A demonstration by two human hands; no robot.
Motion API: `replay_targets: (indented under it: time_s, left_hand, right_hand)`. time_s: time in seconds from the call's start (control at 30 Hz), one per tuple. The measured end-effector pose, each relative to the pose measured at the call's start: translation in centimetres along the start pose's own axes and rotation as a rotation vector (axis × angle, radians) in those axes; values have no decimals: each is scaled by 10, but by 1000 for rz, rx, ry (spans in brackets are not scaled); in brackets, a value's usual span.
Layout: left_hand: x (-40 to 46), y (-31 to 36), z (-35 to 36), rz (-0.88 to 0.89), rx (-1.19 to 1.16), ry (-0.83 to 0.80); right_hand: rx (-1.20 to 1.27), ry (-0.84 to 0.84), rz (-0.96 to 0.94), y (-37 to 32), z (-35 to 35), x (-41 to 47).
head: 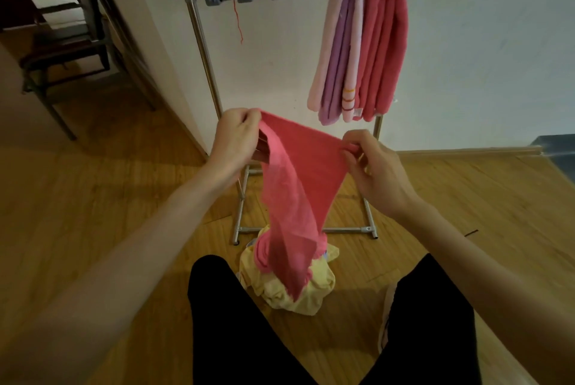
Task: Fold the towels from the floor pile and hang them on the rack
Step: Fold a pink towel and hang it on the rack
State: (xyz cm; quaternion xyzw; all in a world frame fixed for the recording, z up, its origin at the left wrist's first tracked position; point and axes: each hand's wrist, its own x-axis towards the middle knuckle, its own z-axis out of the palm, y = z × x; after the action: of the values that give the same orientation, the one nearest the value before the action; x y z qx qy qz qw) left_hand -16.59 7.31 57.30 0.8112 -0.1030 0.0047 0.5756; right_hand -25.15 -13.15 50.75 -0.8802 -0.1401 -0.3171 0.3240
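The pink towel (289, 185) hangs mid-frame, its top edge pinched at each end: the left hand (236, 142) curls its fingers round one corner, the right hand (373, 167) round the other. Its lower end covers much of the floor pile (298, 288) at 6 o'clock, where perhaps yellow cloth lies. At 12 o'clock the rack (199, 33) carries two hung towels (361, 42); its top is cut off. Bare floor (109, 198) spreads toward 9 o'clock.
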Motion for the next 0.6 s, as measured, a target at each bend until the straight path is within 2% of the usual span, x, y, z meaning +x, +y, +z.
replay_targets:
  time_s: [0.13, 0.23, 0.4, 0.6]
  left_hand:
    - [-4, 2, -3, -54, -82, 13]
    - [-12, 9, -2, -124, -239, -46]
    - [-20, 15, -3, -187, -325, -115]
    - [-22, 24, -12, -198, -397, -196]
  right_hand:
    - [-97, 31, -157, -10, 10, -6]
    - [-117, -86, -215, -17, 25, -14]
    - [36, -213, -63, -25, 44, -16]
    - [45, -75, 146, -30, 45, -3]
